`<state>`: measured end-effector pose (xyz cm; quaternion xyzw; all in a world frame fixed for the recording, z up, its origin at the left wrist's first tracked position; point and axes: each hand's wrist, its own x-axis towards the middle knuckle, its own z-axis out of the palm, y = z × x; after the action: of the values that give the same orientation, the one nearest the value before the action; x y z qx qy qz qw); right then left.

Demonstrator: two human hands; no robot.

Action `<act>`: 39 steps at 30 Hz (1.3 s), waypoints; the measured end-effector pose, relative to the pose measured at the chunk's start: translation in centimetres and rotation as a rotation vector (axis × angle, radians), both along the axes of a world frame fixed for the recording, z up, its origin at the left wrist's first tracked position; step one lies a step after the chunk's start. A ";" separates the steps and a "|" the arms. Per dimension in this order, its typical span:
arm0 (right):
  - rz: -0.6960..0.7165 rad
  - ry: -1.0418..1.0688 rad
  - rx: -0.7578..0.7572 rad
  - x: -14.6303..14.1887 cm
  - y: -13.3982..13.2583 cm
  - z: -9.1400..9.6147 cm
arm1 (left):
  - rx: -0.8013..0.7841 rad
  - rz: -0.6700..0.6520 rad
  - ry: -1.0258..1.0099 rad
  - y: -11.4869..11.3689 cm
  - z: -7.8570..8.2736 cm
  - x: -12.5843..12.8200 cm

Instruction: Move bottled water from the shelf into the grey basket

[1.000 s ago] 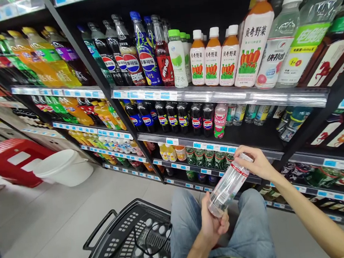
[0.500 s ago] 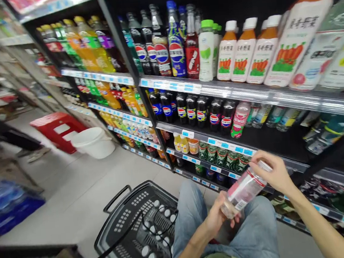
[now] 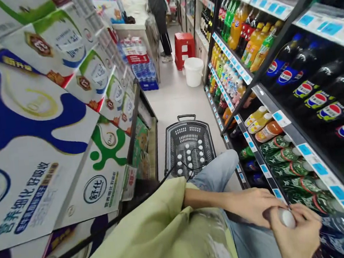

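At the lower right, above my jeans, both hands are closed round a bottle (image 3: 287,217). Its round white cap points up towards me, while my fingers hide most of its body. My right hand (image 3: 300,236) wraps it from the near side. My left hand (image 3: 254,207) reaches across from the left, its fingers curled against the bottle's far side and partly hidden. Ahead on the floor, beyond my knee, stands a black shopping basket (image 3: 170,145). Several round white caps (image 3: 189,152) show in it, and a thin black cord lies over them.
Shelves of drink bottles (image 3: 297,161) run close along my right. Stacked milk cartons (image 3: 98,184) crowd the left side. Farther up the aisle are a white bucket (image 3: 194,72), a red stool (image 3: 184,48), shrink-wrapped bottle packs (image 3: 144,73) and a person (image 3: 159,16) standing by a counter.
My view has swung left, from the shelf front to down the aisle. The bottle has turned from lying slanted, label showing, to cap-up in my hands. Both hands stay on it.
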<state>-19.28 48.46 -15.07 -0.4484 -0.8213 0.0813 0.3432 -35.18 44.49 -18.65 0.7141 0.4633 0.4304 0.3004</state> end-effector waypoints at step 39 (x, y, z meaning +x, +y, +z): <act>0.479 -0.015 -0.307 -10.5 -9.7 -21.3 | -1.020 1.226 0.359 -8.0 -23.1 -37.3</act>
<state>-29.81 38.76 -36.39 -0.2891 -0.8843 0.2804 0.2362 -72.51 36.50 -41.77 0.1672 0.9515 0.1334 0.2210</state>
